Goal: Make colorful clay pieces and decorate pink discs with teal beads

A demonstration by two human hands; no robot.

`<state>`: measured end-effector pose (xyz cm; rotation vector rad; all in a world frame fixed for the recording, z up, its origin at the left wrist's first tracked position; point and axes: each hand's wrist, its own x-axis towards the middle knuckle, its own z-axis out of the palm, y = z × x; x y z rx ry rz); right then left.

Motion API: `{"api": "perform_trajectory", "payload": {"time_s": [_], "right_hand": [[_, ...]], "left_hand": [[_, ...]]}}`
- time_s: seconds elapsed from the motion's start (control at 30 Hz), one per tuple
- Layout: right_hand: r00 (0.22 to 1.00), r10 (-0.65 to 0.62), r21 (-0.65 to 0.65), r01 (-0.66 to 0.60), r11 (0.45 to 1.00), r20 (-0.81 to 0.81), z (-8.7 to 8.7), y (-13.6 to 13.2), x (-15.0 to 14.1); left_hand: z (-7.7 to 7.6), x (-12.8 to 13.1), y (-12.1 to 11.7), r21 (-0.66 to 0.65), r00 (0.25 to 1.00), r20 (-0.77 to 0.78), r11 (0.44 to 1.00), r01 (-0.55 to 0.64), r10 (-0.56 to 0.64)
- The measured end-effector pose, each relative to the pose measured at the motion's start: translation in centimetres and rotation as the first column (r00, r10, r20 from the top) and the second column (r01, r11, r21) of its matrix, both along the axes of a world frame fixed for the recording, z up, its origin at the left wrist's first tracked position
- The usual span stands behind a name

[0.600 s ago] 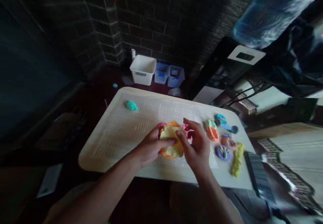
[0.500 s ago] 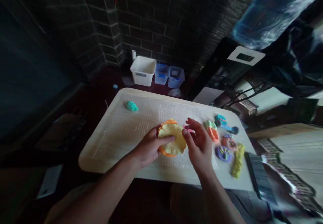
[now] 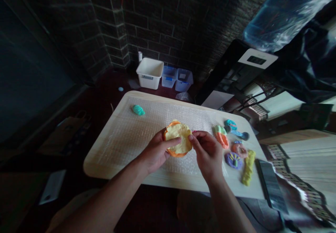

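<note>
Between my two hands is a round, soft clay-like disc [image 3: 181, 133], pale yellow on top with an orange layer showing around its edge. My left hand [image 3: 157, 152] grips it from the left, the thumb lying flat across the yellow face and the fingers underneath. At the disc's right edge, my right hand [image 3: 208, 152] pinches the rim between thumb and fingers. A bit of pink shows by the right fingertips, mostly hidden. Both hands hold the disc above a sheet of bubble wrap [image 3: 118, 143].
A teal clay lump [image 3: 138, 110] lies at the table's left. On the right are a green-and-orange piece [image 3: 222, 137], a purple disc [image 3: 233, 160], a yellow strip [image 3: 248, 168] and a dark flat device [image 3: 270, 184]. A white bin [image 3: 149, 72] stands beyond the table.
My right hand's fingers, raised and apart before, have closed onto the disc's right edge. The disc has shifted slightly up and is tilted a little differently. The left hand keeps its grip.
</note>
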<state>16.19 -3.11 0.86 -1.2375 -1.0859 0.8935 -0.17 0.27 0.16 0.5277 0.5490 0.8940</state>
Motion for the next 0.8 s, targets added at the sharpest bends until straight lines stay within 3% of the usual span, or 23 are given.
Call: {"api": "perform_trajectory", "payload": {"time_s": [0.17, 0.33, 0.63, 0.8], "right_hand": [[0.991, 0.062, -0.036, -0.067, 0.997, -0.118, 0.8, 0.1, 0.7], [0.961, 0.179, -0.12, -0.207, 0.971, -0.209, 1.0, 0.1, 2.0], [0.958, 0.284, -0.169, -0.272, 0.947, 0.05, 1.9, 0.0, 2.4], [0.96, 0.281, -0.154, -0.277, 0.948, 0.002, 2.0, 0.0, 2.7]], "left_hand": [[-0.6, 0.0, 0.3, -0.022, 0.997, 0.074, 0.999, 0.033, -0.032], [-0.1, -0.2, 0.7, -0.178, 0.989, 0.136, 0.981, 0.077, -0.053], [-0.4, -0.1, -0.1, -0.206, 0.973, 0.038, 0.951, 0.229, -0.226], [-0.6, -0.2, -0.2, -0.225, 0.978, 0.013, 0.953, 0.204, -0.206]]}}
